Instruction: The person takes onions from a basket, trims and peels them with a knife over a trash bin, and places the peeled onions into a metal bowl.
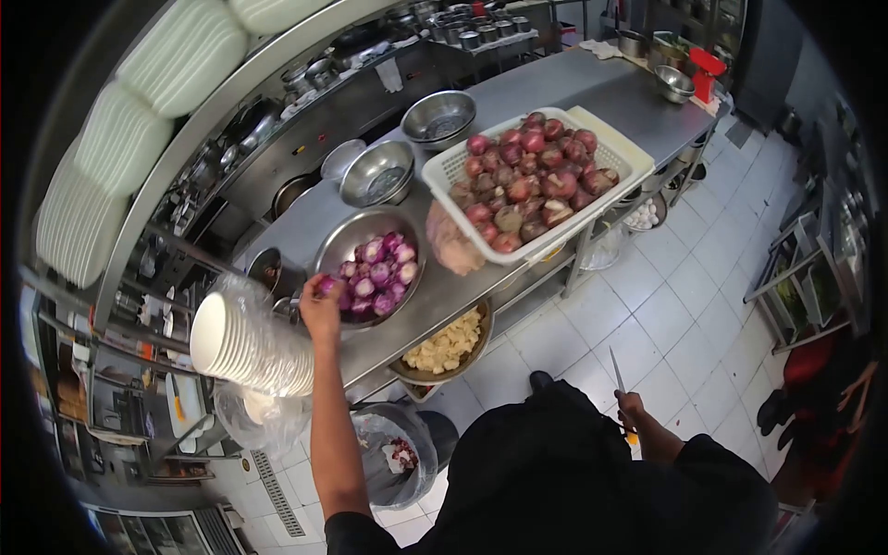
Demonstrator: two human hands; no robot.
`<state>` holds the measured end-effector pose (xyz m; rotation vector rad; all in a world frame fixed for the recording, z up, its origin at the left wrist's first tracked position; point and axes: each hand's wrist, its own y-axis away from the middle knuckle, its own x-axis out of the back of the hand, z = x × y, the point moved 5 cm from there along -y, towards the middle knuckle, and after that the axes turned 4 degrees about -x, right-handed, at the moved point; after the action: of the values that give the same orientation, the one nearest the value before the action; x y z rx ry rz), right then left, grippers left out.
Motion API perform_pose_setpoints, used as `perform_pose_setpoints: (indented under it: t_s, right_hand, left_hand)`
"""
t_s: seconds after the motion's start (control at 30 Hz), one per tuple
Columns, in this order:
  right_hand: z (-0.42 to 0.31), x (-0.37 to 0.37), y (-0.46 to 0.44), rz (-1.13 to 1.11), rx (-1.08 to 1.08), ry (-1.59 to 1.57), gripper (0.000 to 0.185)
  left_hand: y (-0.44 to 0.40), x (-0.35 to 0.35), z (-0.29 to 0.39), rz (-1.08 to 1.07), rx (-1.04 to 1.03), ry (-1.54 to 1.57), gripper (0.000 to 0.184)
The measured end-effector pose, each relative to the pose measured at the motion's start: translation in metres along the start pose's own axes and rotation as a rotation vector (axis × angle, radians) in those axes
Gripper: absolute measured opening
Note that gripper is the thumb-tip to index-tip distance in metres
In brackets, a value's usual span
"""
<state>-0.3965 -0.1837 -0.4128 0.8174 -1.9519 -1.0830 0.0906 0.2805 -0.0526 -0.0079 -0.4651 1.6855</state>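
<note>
My left hand [320, 303] reaches over the near-left rim of a steel bowl [337, 242] of peeled red onions [380, 275]. Its fingers are closed around a peeled onion at the edge of the pile; the fingertips are partly hidden. Out to the right, away from the table, my right hand [631, 410] grips a knife [617, 370] with the blade pointing up and forward. Unpeeled red onions [532, 176] fill a white plastic basket [442, 173] beyond the bowl, at the table's right edge.
More steel bowls [376, 176] stand behind on the steel table [546, 85]. Stacked foam cups [250, 344] in plastic are left of my left arm. Below are a lined trash bin [393, 499] with peelings and a bowl of pale chunks [449, 344] on the lower shelf.
</note>
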Motion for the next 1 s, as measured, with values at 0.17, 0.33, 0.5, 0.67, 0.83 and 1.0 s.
perform_pose_setpoints:
  t_s: [0.17,0.33,0.5,0.67,0.83,1.0]
  right_hand:
    - [-0.069,0.023,-0.009,0.039,0.118,0.084,0.040]
    - [-0.094,0.024,-0.028,0.005,0.092,0.007,0.037]
    - [-0.077,0.016,-0.043,0.003,0.085,0.073,0.040]
    - [-0.047,0.017,-0.028,0.037,0.002,-0.049,0.041]
    - [0.002,0.022,-0.033,0.076,-0.118,-0.075,0.043]
    - [0.014,0.029,-0.026,0.088,-0.133,-0.104,0.043]
  left_hand:
    - [-0.034,-0.039,0.053,0.136,-0.152,-0.482,0.045]
    - [-0.029,-0.177,0.142,-0.324,-0.433,-0.420,0.046]
    - [-0.048,-0.275,0.167,-0.525,-0.648,-0.448,0.044]
    - [-0.065,-0.332,0.161,-0.505,-0.601,-0.647,0.039]
    - [-0.085,-0.355,0.143,-0.332,-0.252,-0.875,0.063]
    - [-0.088,-0.363,0.133,-0.350,-0.110,-0.967,0.071]
